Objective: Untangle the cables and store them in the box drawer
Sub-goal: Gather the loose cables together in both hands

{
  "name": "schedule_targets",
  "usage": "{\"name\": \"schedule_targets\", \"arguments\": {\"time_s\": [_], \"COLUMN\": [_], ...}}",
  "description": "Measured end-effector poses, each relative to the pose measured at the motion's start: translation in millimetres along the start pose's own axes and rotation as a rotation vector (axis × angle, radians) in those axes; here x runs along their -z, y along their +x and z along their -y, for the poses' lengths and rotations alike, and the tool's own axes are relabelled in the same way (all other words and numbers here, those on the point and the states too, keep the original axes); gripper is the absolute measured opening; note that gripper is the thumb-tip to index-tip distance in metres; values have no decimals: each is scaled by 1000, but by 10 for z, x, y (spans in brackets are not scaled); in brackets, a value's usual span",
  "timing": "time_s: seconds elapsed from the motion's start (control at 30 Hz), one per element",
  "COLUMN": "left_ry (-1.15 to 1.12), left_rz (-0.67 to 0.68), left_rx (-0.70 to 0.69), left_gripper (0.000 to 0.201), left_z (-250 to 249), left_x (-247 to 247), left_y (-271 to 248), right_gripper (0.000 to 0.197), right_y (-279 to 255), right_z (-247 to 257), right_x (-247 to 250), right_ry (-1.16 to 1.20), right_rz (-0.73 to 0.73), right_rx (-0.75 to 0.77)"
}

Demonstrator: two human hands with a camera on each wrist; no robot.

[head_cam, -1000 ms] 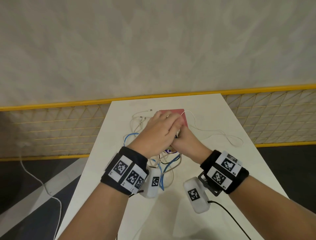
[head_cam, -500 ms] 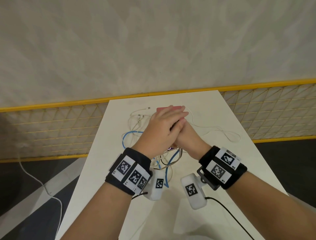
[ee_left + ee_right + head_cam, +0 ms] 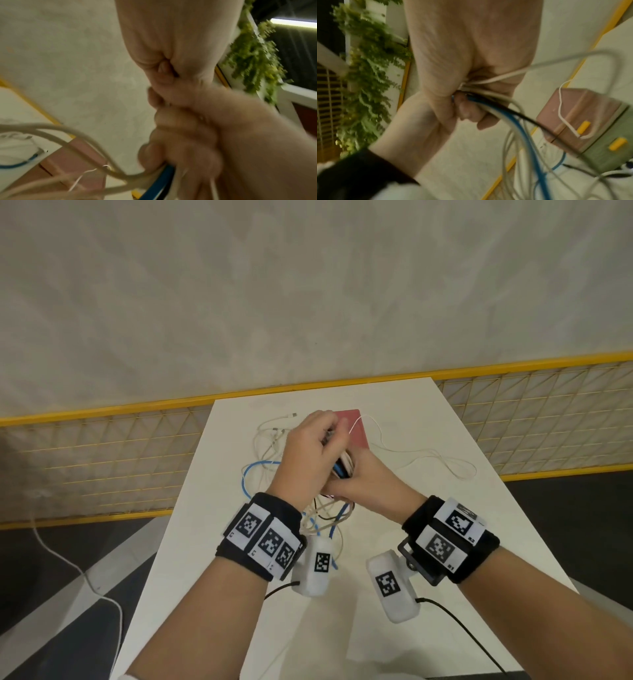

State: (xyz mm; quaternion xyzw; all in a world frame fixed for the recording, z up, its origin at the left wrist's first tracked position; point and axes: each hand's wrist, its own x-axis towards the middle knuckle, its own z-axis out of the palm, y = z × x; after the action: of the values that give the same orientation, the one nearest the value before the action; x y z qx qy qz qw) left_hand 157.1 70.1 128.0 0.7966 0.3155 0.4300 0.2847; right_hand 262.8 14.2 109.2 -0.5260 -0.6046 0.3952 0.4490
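Behind, white table (image 3: 445, 508), yellow mesh fence (image 3: 102, 460), pale wall (image 3: 308, 285)

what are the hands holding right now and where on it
Both hands, left hand and right hand, grip the cable bundle at its gathered middle; loose loops hang below.

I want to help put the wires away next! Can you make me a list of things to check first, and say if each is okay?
1. Right hand has a grip on the cable bundle: ok.
2. Left hand holds cables too: ok.
3. Cables untangled: not ok, loops hang knotted under the hands.
4. White cable gathered up: not ok, it trails across the table.
5. Pink box drawers open: not ok, both look closed.
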Motion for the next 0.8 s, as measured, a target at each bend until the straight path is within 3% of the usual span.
{"name": "schedule_targets", "arguments": {"time_s": [0.03,0.1,0.17,0.27,0.3,0.37,0.43,0.53,0.67,0.8], "left_ry": [-37,-108,-92,275,324,296,250,208,204,306], "left_rz": [-21,-20,16,-58,-31,173,347,441,484,421], "left_rx": [53,166,186,-89,-220,-377,-321,-217,-148,-202], "left_gripper": [31,36,36,29,30,39,57,73,78,64], "left_z": [17,67,119,165,147,147,180,231,156,172], "left_x": [21,52,57,39,18,-53,-105,-98,-82,-94], "left_y": [10,10,-11,-83,-109,-185,-261,-266,-186,-160], "right_gripper": [13,31,42,40,36,30,36,42,33,24], "right_y": [-29,-77,-121,-153,-155,-153,-143,-165,-194,-209], "right_z": [-27,-81,-118,-151,-163,-132,-111,-86,-65,-68], "right_x": [14,38,50,38,22,-15,-27,8,69,164], "right_ry": [-39,-120,-170,-212,-220,-214,-185,-54,163,238], "right_rz": [27,51,44,17,7,2,26,122,174,204], "right_rx": [-13,-20,-27,-34,-23,-33,-60,-175,-251,-250]}}
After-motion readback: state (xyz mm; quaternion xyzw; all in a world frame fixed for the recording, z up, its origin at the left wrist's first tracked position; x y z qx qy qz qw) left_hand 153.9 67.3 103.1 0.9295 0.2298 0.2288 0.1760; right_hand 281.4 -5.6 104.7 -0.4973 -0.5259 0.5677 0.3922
